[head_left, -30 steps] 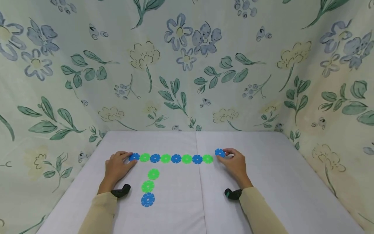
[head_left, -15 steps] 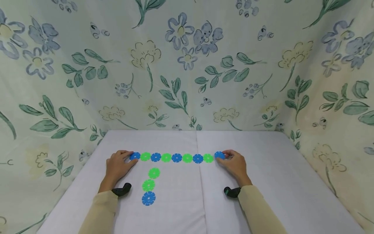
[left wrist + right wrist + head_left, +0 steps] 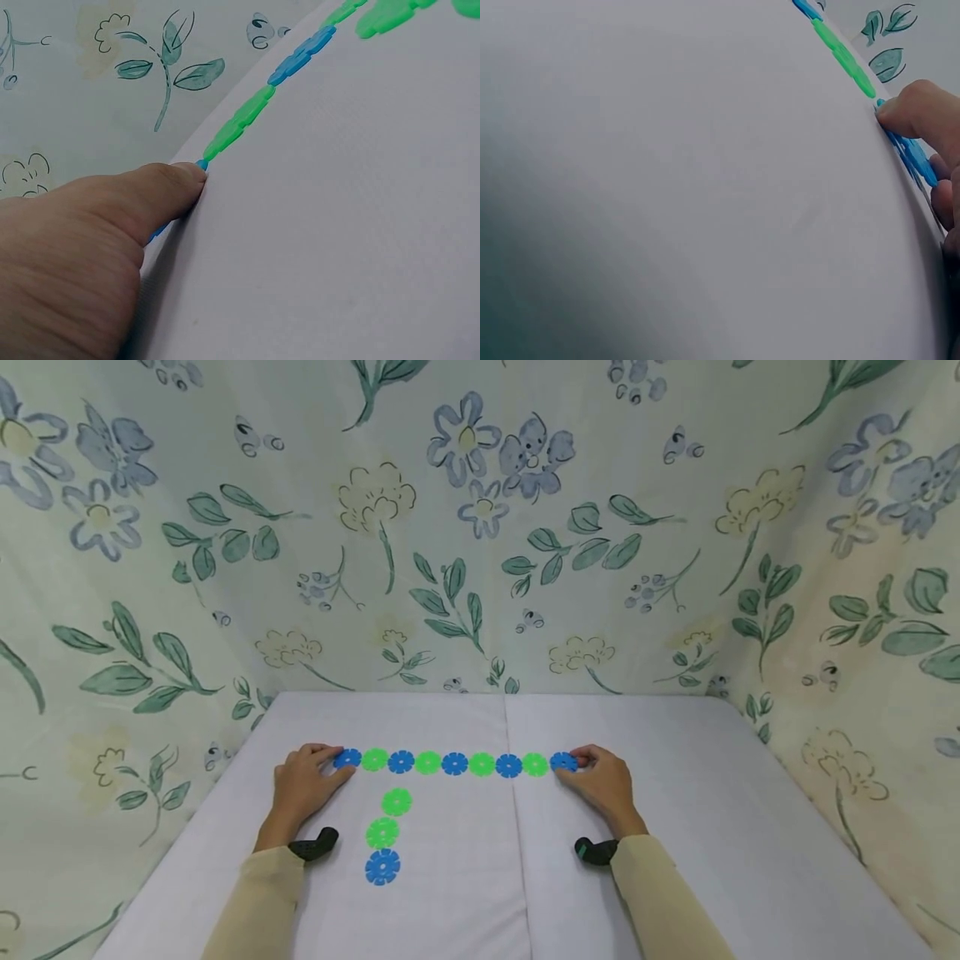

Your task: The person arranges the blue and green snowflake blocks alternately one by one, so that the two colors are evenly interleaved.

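Note:
A straight row of notched plastic discs, blue and green by turns, runs across the white tabletop in the head view. My left hand (image 3: 303, 785) pinches the blue disc at the row's left end (image 3: 348, 758) between thumb and fingers; the thumb (image 3: 176, 184) covers much of it in the left wrist view. At the other end, my right hand (image 3: 606, 785) grips a blue disc (image 3: 564, 762) by its edges. That disc lies in line beside the last green disc (image 3: 536, 765). In the right wrist view the blue disc (image 3: 909, 150) is low over the table or on it; I cannot tell which.
Nearer the front lie two green discs (image 3: 397, 802) (image 3: 382, 832) and a blue disc (image 3: 382, 867), in a slanting line. A fold (image 3: 517, 835) runs down the white cloth. Floral curtains (image 3: 480, 568) stand behind and at both sides.
My right hand has brought its blue disc from slightly above and right of the row down into line at the right end. The left hand stays on the left end disc.

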A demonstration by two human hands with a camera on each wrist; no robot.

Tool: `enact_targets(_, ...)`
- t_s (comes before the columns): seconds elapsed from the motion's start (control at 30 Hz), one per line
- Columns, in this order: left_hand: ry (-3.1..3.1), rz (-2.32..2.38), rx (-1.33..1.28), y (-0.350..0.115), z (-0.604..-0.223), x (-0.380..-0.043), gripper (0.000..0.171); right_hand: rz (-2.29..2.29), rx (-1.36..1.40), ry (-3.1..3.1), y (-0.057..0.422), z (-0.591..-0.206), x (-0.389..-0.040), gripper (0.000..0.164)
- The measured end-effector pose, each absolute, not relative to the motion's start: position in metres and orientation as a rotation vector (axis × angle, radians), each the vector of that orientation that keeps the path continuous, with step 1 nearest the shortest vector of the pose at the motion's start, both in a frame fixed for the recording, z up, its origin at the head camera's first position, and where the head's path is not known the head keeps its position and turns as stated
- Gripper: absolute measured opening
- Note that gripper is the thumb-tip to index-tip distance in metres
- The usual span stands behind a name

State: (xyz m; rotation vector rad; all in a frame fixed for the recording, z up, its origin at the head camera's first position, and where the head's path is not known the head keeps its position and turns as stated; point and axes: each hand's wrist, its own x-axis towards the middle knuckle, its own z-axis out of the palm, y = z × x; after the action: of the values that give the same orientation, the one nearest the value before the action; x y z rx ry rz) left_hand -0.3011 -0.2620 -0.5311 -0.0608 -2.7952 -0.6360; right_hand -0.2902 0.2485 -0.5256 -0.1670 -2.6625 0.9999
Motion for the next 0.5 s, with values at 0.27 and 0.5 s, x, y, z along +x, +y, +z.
enact_targets(0.27, -2.794, -0.636, -0.051, -0.2622, -0.5328, -0.3019, 0.058, 1.015, -0.176, -2.721, 0.2503, -0.5237, -0.2908, 0.041)
enact_targets(0.5, -2.793, -0.634, -0.050, -0.2630, -0.5330, -0.3022, 0.058, 1.012, -0.139, -2.745, 0.2518, -0.5212, -0.2911, 0.043)
